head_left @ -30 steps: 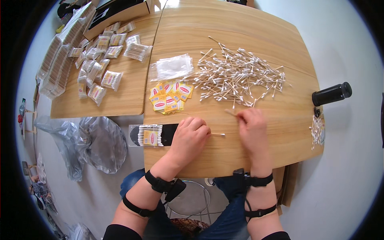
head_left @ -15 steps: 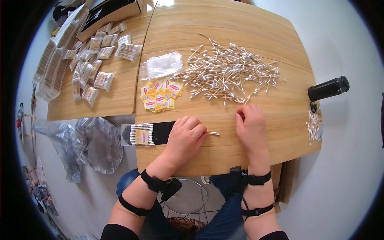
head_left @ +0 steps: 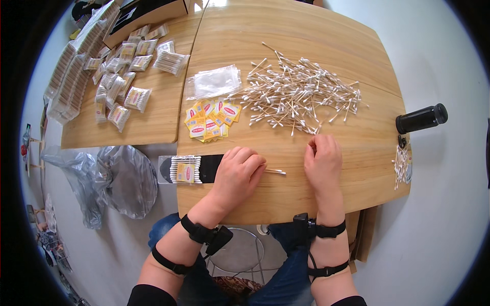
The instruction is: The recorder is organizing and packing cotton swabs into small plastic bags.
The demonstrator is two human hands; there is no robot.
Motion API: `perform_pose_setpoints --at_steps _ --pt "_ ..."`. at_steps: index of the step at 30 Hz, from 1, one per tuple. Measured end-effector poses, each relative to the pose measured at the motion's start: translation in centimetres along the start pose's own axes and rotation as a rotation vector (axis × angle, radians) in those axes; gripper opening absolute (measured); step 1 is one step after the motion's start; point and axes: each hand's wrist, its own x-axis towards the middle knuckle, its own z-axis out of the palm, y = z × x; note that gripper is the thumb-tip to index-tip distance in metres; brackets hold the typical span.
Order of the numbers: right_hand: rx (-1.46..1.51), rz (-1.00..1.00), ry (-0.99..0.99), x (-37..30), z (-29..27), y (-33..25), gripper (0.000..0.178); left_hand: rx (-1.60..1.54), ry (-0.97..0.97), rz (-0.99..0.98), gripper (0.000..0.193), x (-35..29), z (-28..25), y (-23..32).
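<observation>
My left hand (head_left: 239, 172) is closed around cotton swabs (head_left: 276, 172), whose white tips poke out on its right side; how many it holds is hidden. It rests over the right end of a flat black strip (head_left: 209, 168). On that strip's left part, a row of cotton swabs (head_left: 176, 164) lies side by side inside a clear bag, with a small yellow card (head_left: 186, 173) on top. My right hand (head_left: 324, 159) is pinched closed at the near edge of a loose heap of cotton swabs (head_left: 298, 92). Whatever sits between its fingertips is too small to make out.
Yellow cards (head_left: 212, 121) and clear bags (head_left: 214, 81) lie left of the heap. Filled swab packets (head_left: 137, 98) cover the left table, beside stacked packs (head_left: 66, 89) and a box (head_left: 145, 19). A black cylinder (head_left: 421, 118) and more swabs (head_left: 401, 164) are at the right edge.
The view has shifted slightly, so the tabletop things sit a little further right. Both hands keep nearly the same pose, the left still gripping its swabs.
</observation>
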Motion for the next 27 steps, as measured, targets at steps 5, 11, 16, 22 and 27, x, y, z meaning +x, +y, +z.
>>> perform_pose_setpoints --at_steps 5,11,16,22,27 --pt "0.046 0.033 -0.093 -0.8 -0.3 -1.1 0.013 0.008 0.025 -0.018 0.012 -0.2 -0.4 -0.5" --pt "0.191 -0.084 -0.189 -1.4 -0.5 -3.1 0.01 0.025 0.065 -0.032 0.016 0.1 -0.4 -0.5" --pt "0.249 -0.205 -0.189 -1.3 0.0 -3.9 0.009 0.042 0.089 -0.045 0.019 0.0 -0.3 -0.5" --pt "0.324 -0.279 -0.315 -1.1 -0.2 -4.4 0.011 0.082 0.118 -0.087 0.022 0.2 -0.3 -0.5" --pt "0.416 -0.132 -0.222 -1.1 0.8 -4.2 0.014 0.08 0.073 -0.098 0.021 0.7 -0.4 -0.6"
